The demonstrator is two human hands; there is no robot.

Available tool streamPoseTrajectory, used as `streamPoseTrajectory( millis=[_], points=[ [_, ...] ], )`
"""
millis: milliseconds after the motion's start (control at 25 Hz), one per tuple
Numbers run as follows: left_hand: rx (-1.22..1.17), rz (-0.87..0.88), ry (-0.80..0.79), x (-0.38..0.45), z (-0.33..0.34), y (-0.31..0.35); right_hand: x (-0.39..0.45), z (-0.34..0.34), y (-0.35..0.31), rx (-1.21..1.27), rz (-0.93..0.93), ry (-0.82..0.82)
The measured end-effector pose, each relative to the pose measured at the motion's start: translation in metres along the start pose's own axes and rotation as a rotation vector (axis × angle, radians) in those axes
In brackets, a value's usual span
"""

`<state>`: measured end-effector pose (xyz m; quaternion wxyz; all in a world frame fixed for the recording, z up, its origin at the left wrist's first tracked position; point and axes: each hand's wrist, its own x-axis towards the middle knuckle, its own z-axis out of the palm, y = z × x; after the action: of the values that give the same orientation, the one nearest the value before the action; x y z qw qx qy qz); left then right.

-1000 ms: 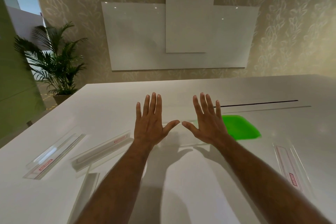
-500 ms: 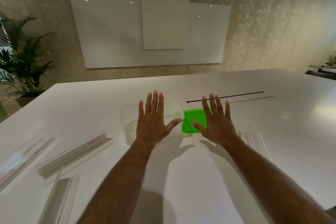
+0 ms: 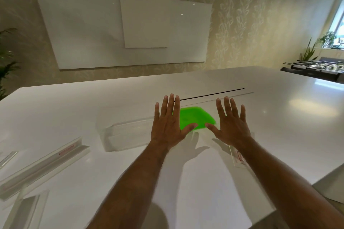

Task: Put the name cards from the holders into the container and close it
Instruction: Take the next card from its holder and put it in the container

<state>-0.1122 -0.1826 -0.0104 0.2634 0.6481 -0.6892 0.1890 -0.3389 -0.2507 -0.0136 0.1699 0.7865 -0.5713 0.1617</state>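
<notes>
Both of my hands hover flat above the white table, fingers spread and holding nothing. My left hand is over the right end of a clear plastic container. A bright green lid lies between my left hand and my right hand. A clear name card holder with a red-printed card lies at the left. Another holder shows partly under my right forearm. A third holder sits at the bottom left edge.
A thin black slot runs across the table behind the hands. Whiteboards hang on the far wall. A foosball table stands at the far right, and the table edge drops off at the lower right.
The view has swung to the right, so the holders on the left slid toward the frame edge. The hands stay spread above the container and lid, and the green lid now shows between them.
</notes>
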Motion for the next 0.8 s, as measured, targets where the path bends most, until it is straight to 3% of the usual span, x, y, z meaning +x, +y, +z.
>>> streamPoseTrajectory(
  millis=[360,520,800],
  points=[
    [-0.536,-0.086,-0.390,-0.010,0.016,0.098,-0.001,-0.012,0.035,0.203,0.383,-0.190],
    [-0.666,-0.126,-0.534,-0.018,0.021,0.130,-0.005,-0.014,0.036,0.253,0.396,-0.249],
    [-0.711,-0.136,-0.599,-0.019,0.019,0.147,-0.005,-0.016,0.034,0.256,0.360,-0.257]
  ],
)
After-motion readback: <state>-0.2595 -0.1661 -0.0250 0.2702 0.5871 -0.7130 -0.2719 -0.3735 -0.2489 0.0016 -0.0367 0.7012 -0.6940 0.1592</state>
